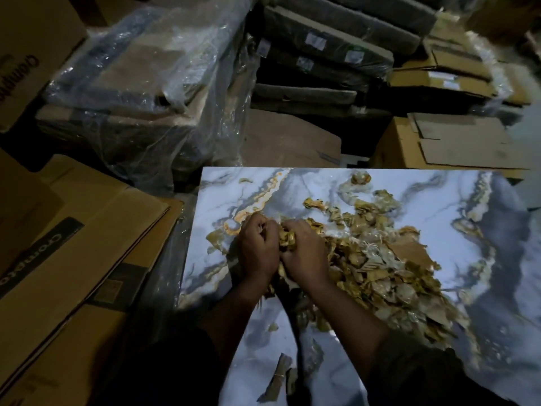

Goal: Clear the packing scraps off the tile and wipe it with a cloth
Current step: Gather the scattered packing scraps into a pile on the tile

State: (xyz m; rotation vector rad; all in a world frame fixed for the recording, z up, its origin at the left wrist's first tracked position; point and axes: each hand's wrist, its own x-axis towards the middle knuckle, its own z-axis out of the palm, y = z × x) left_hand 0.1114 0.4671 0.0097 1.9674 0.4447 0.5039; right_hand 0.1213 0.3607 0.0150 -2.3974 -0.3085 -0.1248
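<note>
Head cam: L hand [259, 249] & R hand [306, 253] side by side, fingers curled, both gripping a clump of packing scraps [377, 268] betw them. Rest of pile spreads to R hand's right across marble tile [292, 186]. Flattened cardboard boxes [73, 244] left of tile.
</note>
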